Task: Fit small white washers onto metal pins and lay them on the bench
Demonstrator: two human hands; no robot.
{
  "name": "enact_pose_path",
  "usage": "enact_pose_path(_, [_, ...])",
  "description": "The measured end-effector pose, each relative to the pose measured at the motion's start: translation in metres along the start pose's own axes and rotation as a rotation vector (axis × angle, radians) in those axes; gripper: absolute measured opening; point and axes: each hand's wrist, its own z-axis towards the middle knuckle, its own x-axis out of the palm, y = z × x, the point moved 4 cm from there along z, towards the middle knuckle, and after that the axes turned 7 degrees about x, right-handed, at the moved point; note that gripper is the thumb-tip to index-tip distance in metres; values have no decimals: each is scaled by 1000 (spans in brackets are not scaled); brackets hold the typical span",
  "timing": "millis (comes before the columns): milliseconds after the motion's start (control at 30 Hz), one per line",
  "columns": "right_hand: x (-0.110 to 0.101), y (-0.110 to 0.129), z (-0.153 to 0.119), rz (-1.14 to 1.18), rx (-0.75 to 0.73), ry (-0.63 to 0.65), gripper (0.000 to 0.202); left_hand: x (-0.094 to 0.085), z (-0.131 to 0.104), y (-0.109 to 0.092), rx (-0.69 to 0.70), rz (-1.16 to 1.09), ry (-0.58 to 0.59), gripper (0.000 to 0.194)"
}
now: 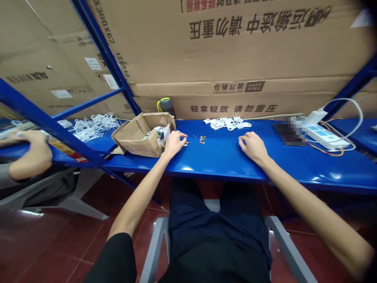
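My left hand rests on the blue shelf top at the right side of an open cardboard box. Its fingers are bent inward beside small brass-coloured pins; whether it grips one is hidden. On the bare blue surface to the right lies my right hand, its fingers curled in and thumb close to the index finger. Anything inside that hand is too small or hidden to make out. Behind, between both hands, sits a group of flat white plastic pieces.
White wire-like hooks are heaped left of the box. A dark speaker-like object stands behind it. On the right are a white power strip and cables. Blue posts frame the shelf. Another person's hand is at far left.
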Motion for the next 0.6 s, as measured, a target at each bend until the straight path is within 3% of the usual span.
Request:
enact_pose_path(133, [1,23,-4,8,-105,57,42,-7,-16,1,79,2,56,27])
enact_pose_path(267, [1,41,-7,14,-191,92,41,-11,-20,-13,124,124,84,25])
enact_pose_path(600, [-3,100,-23,162,-333,136,39,3,-28,-85,269,57,137,22])
